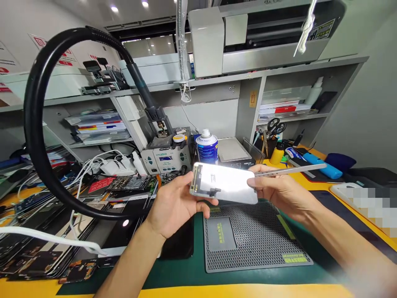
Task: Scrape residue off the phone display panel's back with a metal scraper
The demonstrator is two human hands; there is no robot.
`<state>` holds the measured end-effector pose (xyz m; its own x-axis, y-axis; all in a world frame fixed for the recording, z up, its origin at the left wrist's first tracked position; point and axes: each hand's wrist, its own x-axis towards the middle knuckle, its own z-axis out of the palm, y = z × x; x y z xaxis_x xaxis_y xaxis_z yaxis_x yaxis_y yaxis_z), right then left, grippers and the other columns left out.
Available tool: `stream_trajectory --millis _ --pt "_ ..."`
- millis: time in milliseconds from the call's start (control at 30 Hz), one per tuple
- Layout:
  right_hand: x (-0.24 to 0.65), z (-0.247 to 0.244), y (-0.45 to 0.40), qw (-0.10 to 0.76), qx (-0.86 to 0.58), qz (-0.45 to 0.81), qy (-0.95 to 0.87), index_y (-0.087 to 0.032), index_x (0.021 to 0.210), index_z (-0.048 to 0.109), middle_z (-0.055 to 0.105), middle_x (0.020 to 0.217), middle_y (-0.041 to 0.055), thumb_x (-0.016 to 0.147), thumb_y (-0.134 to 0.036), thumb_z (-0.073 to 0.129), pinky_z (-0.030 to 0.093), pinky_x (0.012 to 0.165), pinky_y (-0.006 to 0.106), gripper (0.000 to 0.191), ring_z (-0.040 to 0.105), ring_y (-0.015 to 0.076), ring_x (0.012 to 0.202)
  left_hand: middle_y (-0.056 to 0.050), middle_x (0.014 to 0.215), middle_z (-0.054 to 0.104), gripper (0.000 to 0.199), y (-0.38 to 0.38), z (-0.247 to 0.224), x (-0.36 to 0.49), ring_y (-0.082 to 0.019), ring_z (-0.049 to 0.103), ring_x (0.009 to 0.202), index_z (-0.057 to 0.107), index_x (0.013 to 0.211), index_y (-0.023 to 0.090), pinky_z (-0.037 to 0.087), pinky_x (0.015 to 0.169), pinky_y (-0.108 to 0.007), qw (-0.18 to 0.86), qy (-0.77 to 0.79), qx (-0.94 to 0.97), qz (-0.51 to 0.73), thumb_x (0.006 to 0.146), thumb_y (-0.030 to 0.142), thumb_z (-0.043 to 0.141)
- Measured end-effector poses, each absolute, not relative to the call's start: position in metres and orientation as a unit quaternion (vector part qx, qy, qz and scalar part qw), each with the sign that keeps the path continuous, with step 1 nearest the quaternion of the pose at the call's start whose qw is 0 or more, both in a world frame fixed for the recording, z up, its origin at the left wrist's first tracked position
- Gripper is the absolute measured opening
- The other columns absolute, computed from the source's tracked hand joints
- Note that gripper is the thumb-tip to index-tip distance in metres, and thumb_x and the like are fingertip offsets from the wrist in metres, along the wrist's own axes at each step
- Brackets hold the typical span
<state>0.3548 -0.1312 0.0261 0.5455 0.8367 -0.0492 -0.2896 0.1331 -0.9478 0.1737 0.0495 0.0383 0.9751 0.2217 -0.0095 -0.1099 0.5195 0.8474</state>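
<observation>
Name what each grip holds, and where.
Left grip: the screen panel, by its left end. Right grip: its right end, plus a slim tool by one end.

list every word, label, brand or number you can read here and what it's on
No text is clear enough to quote:
Phone screen panel: dark marking, blurred.
Grey textured mat: yellow-green lettering, unreadable.
Hot-air station: front-panel print, too small.
Blue-and-white spray can: lettering, too blurred.
Wall notices: red print, too small.
Shelf-top machine: label at its right, unreadable.

Yellow bench (pixel 235 291) carries green mat (pixel 180 275); grey perforated pad (pixel 260 231) flat on mat.
</observation>
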Motion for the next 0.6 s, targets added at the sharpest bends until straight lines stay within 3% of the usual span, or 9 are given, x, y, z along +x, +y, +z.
stream_trajectory --millis 167,400,600 --pt "0.350 0.018 -0.130 0.695 -0.534 0.406 -0.258 -0.016 0.082 0.065 0.063 0.079 0.0013 0.070 -0.027 0.085 0.053 0.054 0.026 0.026 0.060 0.0139 0.065 -0.009 0.092 0.065 0.012 0.033 0.030 0.173 -0.019 0.059 0.081 0.068 0.095 0.012 0.048 0.058 -0.027 0.829 0.047 0.524 0.188 0.085 0.018 0.066" --pt "0.328 0.007 -0.125 0.692 -0.521 0.432 -0.250 -0.016 0.083 0.063 0.065 0.080 0.0026 0.074 -0.030 0.083 0.053 0.061 0.026 0.026 0.066 0.0168 0.073 -0.010 0.101 0.067 0.019 0.020 0.023 0.177 -0.017 0.060 0.082 0.062 0.109 0.013 0.052 0.069 -0.033 0.759 0.084 0.588 0.268 0.095 0.025 0.058" --pt "0.321 0.007 -0.126 0.681 -0.518 0.463 -0.229 -0.015 0.083 0.063 0.066 0.080 0.0032 0.077 -0.030 0.081 0.053 0.062 0.025 0.024 0.069 0.0173 0.074 -0.009 0.098 0.066 0.020 0.025 0.026 0.175 -0.018 0.062 0.082 0.061 0.113 0.012 0.056 0.072 -0.034 0.781 0.036 0.579 0.232 0.096 0.019 0.052"
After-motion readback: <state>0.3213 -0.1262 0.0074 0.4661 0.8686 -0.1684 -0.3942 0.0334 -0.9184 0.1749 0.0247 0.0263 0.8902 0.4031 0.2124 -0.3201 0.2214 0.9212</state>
